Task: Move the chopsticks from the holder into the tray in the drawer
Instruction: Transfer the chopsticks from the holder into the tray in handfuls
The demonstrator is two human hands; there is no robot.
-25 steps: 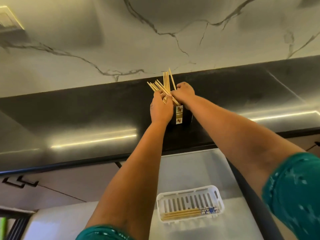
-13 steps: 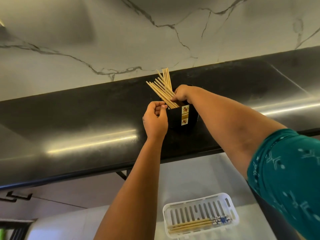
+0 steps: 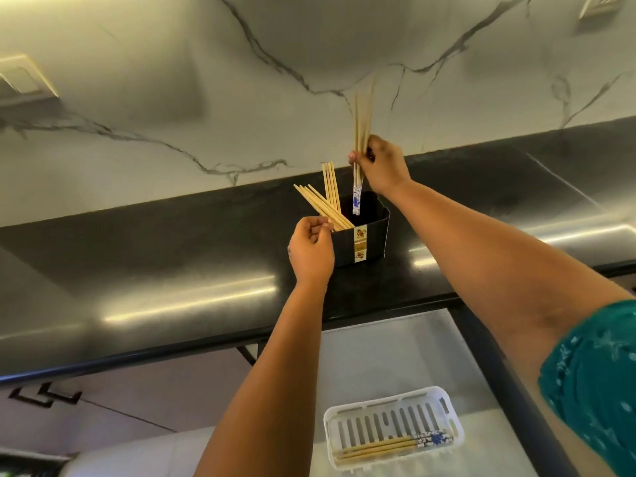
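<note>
White marble wall (image 3: 172, 108) with grey veins rises behind a glossy black countertop (image 3: 137, 263), whose polished face throws back long strips of light. On it, near the back wall, stands a black rectangular holder (image 3: 375, 242) with rounded corners and a yellow patterned label down its front. Pale wooden chopsticks in the holder (image 3: 327, 204) fan out of its left part, some leaning left over the rim, some more upright.

The right hand (image 3: 382, 163) is raised above the holder, its fingers pinched closed round a small bunch of lifted chopsticks (image 3: 361, 132); their blue-and-white patterned ends hang low at the holder's opening, the plain tips pointing up against the marble. The left hand (image 3: 311, 247) rests against the holder's left front corner, fingers curled by the rim and touching the leaning sticks; whether it grips anything I cannot tell.

Below the counter's rounded black edge an open drawer (image 3: 395, 356) shows a pale smooth floor with bare room all round a white slotted plastic tray (image 3: 392, 401). Several chopsticks in the tray (image 3: 389, 445) lie flat along its near side, patterned ends to the right. A teal patterned sleeve (image 3: 595, 380) covers the right upper arm
</note>
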